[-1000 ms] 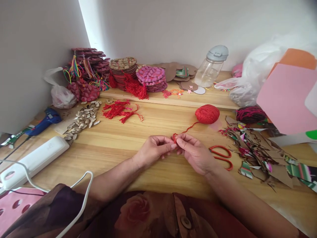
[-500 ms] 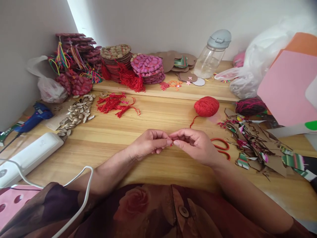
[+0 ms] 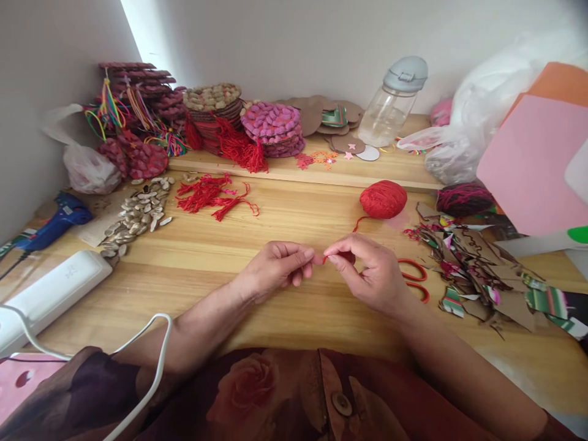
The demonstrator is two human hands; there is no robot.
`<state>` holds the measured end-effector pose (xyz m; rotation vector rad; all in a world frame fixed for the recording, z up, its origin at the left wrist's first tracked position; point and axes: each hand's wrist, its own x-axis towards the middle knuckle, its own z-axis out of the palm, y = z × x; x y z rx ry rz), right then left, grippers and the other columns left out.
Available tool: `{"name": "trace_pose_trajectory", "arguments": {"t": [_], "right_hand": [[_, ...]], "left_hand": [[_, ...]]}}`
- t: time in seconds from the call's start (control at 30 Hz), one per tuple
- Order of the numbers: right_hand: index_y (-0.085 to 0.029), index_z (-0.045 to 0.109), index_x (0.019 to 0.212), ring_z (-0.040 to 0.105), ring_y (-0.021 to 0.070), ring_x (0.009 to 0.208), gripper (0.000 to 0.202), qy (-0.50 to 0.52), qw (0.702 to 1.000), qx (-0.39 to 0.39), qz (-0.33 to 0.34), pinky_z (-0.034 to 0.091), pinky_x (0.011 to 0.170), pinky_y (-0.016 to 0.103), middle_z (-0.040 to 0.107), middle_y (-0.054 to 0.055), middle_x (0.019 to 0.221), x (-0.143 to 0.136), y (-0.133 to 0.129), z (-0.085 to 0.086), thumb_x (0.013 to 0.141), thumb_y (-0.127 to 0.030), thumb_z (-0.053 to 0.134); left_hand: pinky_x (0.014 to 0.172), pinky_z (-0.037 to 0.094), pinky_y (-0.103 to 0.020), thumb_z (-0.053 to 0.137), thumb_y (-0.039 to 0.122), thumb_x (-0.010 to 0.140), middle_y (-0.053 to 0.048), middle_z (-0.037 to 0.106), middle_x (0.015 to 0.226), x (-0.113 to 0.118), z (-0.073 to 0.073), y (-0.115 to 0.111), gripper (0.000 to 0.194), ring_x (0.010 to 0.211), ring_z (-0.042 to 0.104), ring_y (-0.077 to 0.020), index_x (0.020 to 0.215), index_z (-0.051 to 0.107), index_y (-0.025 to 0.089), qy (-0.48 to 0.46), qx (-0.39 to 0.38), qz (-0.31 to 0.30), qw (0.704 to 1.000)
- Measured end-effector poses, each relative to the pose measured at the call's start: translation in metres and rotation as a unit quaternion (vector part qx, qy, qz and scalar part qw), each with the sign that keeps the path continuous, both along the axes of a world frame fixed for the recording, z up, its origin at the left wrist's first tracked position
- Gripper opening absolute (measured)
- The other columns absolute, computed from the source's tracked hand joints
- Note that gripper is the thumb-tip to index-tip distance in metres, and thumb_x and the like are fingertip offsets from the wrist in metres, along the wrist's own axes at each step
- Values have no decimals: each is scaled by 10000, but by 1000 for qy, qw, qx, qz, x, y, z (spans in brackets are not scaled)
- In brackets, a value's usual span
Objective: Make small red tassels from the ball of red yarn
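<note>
Between my hands, over the near middle of the table, is a short bit of red yarn (image 3: pixel 324 260). My right hand (image 3: pixel 370 269) pinches it between thumb and forefinger. My left hand (image 3: pixel 278 268) is closed, thumb pressed on the forefinger, with the yarn at its fingertips; its exact hold is partly hidden. A red yarn ball (image 3: pixel 383 199) lies beyond my right hand, a loose strand trailing from it towards that hand. Scissors with orange-red handles (image 3: pixel 417 293) lie beside my right wrist, partly covered by it. Red tassels (image 3: pixel 206 195) rest on the table beyond my left hand.
Pistachio-like shells (image 3: pixel 138 214), a blue glue gun (image 3: pixel 57 223) and a white power strip (image 3: pixel 55 297) with its cable lie left. Cardboard scraps (image 3: pixel 482 269) spread right. Stacked decorated discs (image 3: pixel 271 128) and a water bottle (image 3: pixel 390 104) stand on the back ledge.
My hands have drawn slightly apart, the right one moving right, and more of the red yarn shows between them. The view has shifted a little.
</note>
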<state>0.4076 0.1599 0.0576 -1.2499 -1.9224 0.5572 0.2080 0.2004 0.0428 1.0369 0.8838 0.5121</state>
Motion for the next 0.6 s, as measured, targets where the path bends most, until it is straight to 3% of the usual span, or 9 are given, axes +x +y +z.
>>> {"name": "trace_pose_trajectory", "arguments": {"t": [0.13, 0.3, 0.4, 0.6], "right_hand": [[-249, 665, 982, 627, 168, 819, 171, -7, 998, 57, 11, 509, 743, 311, 689, 38, 887, 1, 0, -3, 889, -147, 564], [-265, 676, 1039, 633, 181, 874, 251, -15, 995, 101, 19, 513, 787, 333, 688, 44, 941, 2, -1, -7, 868, -102, 588], [-274, 680, 1038, 631, 185, 857, 260, -21, 993, 115, 21, 516, 777, 340, 690, 43, 940, 2, -1, -8, 864, -103, 590], [-256, 680, 1064, 630, 179, 869, 265, -32, 993, 110, 41, 518, 789, 332, 688, 50, 950, 0, 0, -10, 868, -105, 584]], "left_hand": [[423, 267, -187, 642, 496, 811, 14, 527, 525, 1, 1, -1, 380, 448, 431, -49, 719, 710, 133, -6, -13, 16, 1000], [430, 287, -166, 696, 396, 802, -16, 625, 689, -1, 0, -2, 271, 538, 523, -53, 864, 726, 134, -58, -49, 3, 997], [428, 303, -166, 694, 416, 803, -40, 669, 775, -1, 1, -3, 286, 577, 569, -70, 888, 720, 144, -78, -71, -8, 994], [421, 290, -163, 764, 362, 734, -8, 624, 658, 2, 1, -4, 253, 526, 527, -60, 779, 681, 127, -32, -36, -13, 999]]}}
